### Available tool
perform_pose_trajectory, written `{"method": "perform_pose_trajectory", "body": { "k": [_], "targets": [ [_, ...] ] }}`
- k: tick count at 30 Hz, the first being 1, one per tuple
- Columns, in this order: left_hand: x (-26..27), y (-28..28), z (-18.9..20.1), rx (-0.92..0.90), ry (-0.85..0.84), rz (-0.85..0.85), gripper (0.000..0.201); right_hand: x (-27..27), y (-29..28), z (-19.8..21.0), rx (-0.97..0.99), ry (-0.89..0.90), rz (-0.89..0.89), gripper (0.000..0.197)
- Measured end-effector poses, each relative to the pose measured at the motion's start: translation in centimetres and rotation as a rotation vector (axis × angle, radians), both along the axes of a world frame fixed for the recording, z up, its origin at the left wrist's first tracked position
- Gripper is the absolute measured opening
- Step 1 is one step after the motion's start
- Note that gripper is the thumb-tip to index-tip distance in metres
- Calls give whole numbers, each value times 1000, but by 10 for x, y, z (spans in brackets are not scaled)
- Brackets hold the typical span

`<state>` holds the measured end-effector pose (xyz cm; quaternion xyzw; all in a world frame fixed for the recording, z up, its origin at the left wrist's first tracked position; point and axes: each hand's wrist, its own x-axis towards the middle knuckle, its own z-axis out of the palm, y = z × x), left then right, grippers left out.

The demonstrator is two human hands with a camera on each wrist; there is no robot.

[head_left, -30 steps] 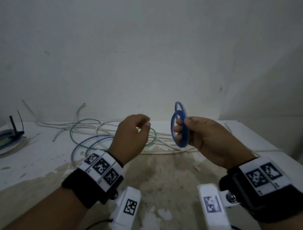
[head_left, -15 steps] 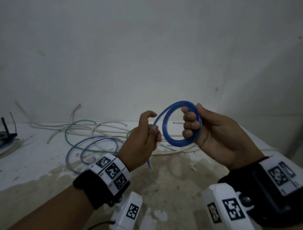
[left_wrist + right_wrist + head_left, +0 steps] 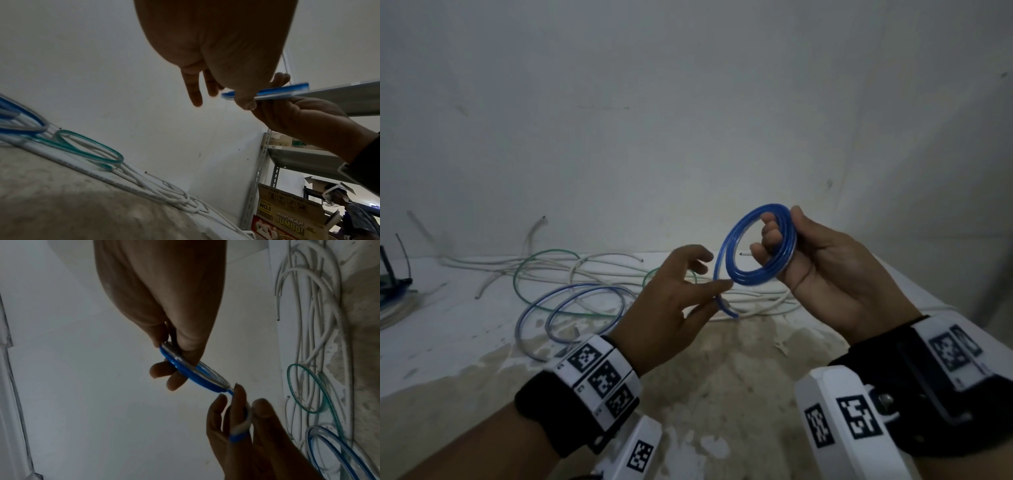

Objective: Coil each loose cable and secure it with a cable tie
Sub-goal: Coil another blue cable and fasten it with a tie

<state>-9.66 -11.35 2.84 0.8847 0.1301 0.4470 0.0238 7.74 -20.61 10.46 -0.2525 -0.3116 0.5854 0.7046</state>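
Observation:
A blue cable wound into a small coil (image 3: 751, 279) hangs in the air above the table, facing me. My right hand (image 3: 779, 233) grips its right side, fingers through the ring and thumb on top. The coil's loose tail (image 3: 724, 305) runs down to my left hand (image 3: 714, 274), which pinches it between thumb and fingers just left of the coil. In the right wrist view the coil (image 3: 191, 374) is edge-on and the tail (image 3: 238, 434) passes between the left fingers (image 3: 261, 410). In the left wrist view the coil (image 3: 287, 91) shows behind the left thumb.
Loose white cables (image 3: 756, 301), a green cable (image 3: 544, 255) and blue-striped clear loops (image 3: 585, 291) lie on the white table (image 3: 448, 335) against the wall. A tied bundle (image 3: 393, 291) sits at the far left. A metal rack with cardboard boxes (image 3: 287, 216) stands to the right.
The right hand has turned the blue coil from edge-on to facing me and raised it to the right. The left hand has taken the tail and its fingers have spread.

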Motion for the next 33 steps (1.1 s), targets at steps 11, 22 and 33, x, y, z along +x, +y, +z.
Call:
{"method": "perform_pose_trajectory", "body": {
  "k": [11,22,33],
  "targets": [
    [4,-12,9,238,-157,5,25,-13,3,-4,-18,24,-49,35],
    [7,-18,2,49,-181,6,18,-29,4,-10,-21,-50,-92,34],
    [13,-27,3,-300,-167,36,29,-30,7,-13,-74,-68,-131,32]
  ]
}}
